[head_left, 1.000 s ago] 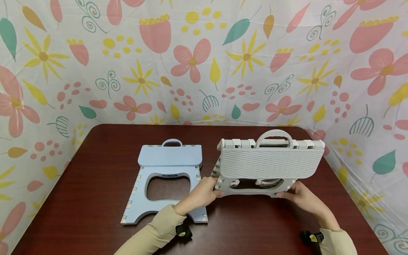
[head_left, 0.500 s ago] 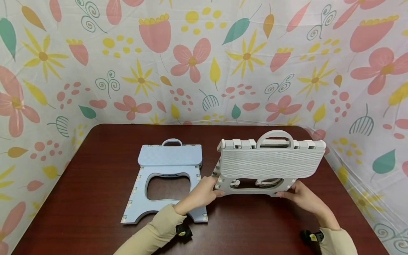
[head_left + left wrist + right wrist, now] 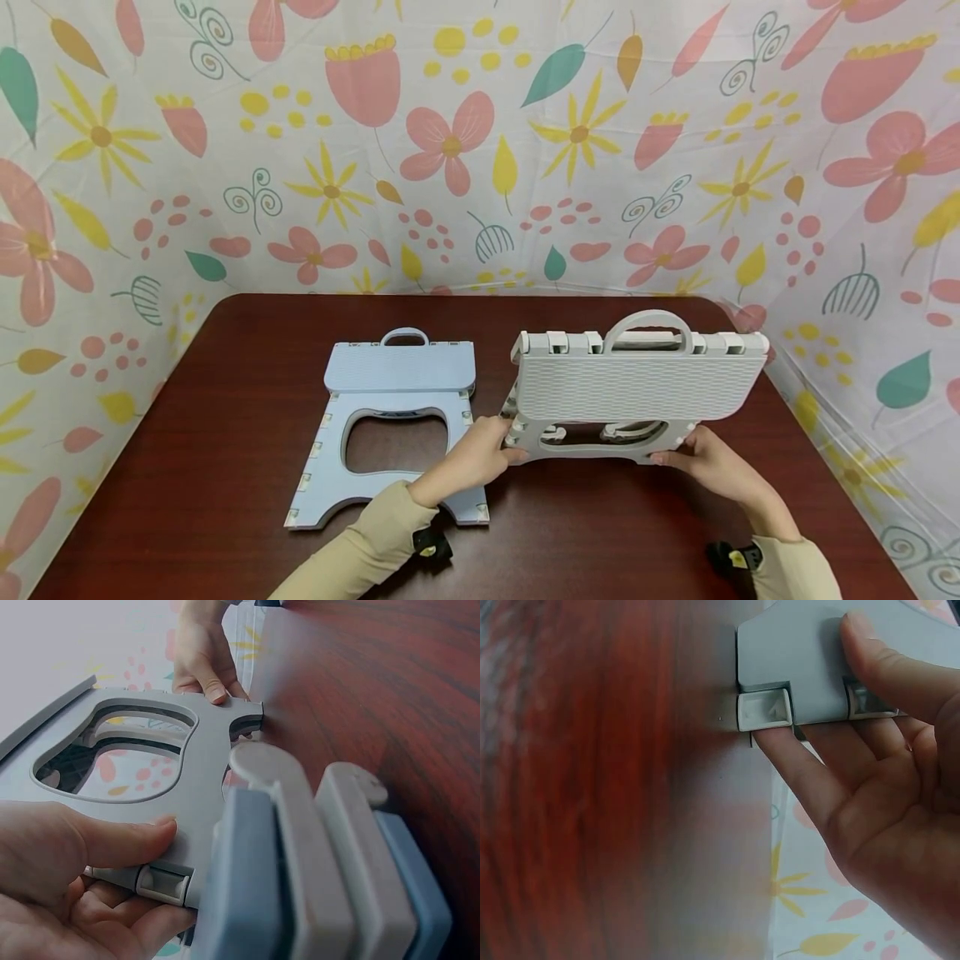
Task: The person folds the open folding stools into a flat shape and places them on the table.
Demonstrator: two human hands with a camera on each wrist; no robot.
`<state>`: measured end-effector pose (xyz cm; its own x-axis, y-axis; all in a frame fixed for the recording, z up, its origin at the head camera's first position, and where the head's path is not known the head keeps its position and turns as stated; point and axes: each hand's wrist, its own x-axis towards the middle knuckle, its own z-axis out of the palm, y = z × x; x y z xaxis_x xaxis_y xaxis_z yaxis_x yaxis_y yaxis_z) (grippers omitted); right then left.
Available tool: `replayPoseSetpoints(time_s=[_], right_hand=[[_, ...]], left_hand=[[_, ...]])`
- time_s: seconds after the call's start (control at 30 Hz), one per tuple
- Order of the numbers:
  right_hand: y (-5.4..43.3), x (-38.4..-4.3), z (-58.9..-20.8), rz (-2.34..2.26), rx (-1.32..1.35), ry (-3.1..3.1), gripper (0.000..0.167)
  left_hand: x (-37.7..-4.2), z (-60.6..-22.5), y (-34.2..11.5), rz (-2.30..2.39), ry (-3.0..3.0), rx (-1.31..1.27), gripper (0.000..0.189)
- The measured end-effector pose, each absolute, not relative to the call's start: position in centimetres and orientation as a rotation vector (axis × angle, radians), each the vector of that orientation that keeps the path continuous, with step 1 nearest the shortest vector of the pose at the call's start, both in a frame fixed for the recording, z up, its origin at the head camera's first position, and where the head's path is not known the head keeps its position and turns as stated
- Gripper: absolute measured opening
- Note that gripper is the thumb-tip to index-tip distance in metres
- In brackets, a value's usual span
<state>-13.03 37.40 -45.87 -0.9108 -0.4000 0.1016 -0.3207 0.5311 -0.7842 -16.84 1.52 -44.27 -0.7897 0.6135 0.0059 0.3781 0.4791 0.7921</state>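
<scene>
Both my hands hold a light grey folding step stool [image 3: 637, 387], its arched handle [image 3: 649, 320] at the top and its textured panel towards me. At its lower left corner, my left hand [image 3: 483, 450] grips the edge. In the left wrist view, the left thumb [image 3: 135, 838] lies on the face, with fingers behind the hinged edge. My right hand [image 3: 712, 467] pinches the lower right corner; the right wrist view shows its thumb [image 3: 889, 664] on the face and fingers underneath. A similar light blue folding stool [image 3: 401, 367] lies folded on the table, beside my left forearm.
The dark red-brown table [image 3: 225, 433] carries both stools. A floral-patterned sheet [image 3: 450, 217] hangs behind it and along both sides. In the left wrist view, blue and grey hinged ends [image 3: 251, 862] of the blue stool stand close to my left hand.
The grey stool's top edge and handle have dipped slightly. Both hands keep the same grip, and the blue stool has stayed where it was.
</scene>
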Motion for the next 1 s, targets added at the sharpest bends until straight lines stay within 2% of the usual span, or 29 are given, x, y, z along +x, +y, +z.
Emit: replayPoseSetpoints(time_s=[0.3,0.6,1.0], right_hand=[[37.19,-13.0,-45.7,-1.342,-0.627,2.677,0.015],[37.27,-12.99,-45.78,-1.329,-0.596,2.683,0.016],[37.22,-13.01,-45.86,-1.316,-0.612,2.712,0.014]], left_hand=[[-16.76,-44.19,1.35,1.221,2.472,0.928,0.021],[-16.94,-44.51,1.57,1.211,2.435,0.838,0.017],[-17.02,-44.62,1.61,1.185,2.464,0.84,0.017]])
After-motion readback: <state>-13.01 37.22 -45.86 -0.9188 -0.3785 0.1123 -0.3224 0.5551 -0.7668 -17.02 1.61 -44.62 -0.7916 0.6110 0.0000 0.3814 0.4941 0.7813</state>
